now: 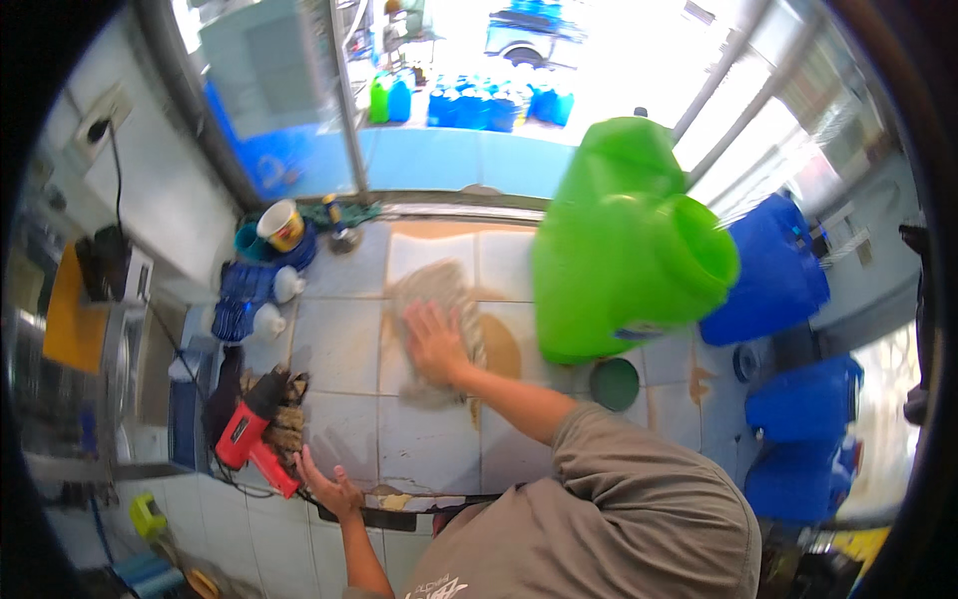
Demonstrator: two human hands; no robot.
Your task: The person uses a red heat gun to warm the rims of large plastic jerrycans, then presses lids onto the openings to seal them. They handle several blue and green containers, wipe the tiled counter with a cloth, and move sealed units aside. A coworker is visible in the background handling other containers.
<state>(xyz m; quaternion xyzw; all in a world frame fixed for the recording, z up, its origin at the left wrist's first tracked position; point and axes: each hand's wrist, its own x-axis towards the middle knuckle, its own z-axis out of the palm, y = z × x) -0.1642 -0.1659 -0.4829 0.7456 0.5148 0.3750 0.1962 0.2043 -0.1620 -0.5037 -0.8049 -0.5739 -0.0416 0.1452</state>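
Note:
My right hand (435, 344) lies flat with its fingers stretched out on a greyish rag (436, 284), pressing it to the tiled counter (429, 439). Both hand and rag are slightly blurred. Around the rag, brownish wet patches (501, 344) show on the tiles. At the counter's near edge, my left hand (331, 489) has its fingers spread and holds nothing. Just left of it is a red heat gun (245, 436) with a black nozzle, resting against a bunched brown patterned cloth (286, 423). A large green plastic jug (609, 240) stands right of the rag, its wide mouth uncapped.
A dark green lid (614, 384) lies below the jug. Blue containers (768, 270) crowd the right side. At the back left are blue bottles (242, 299), a white-and-yellow cup (280, 226) and a brush (340, 232). A cord (180, 344) hangs down the left wall.

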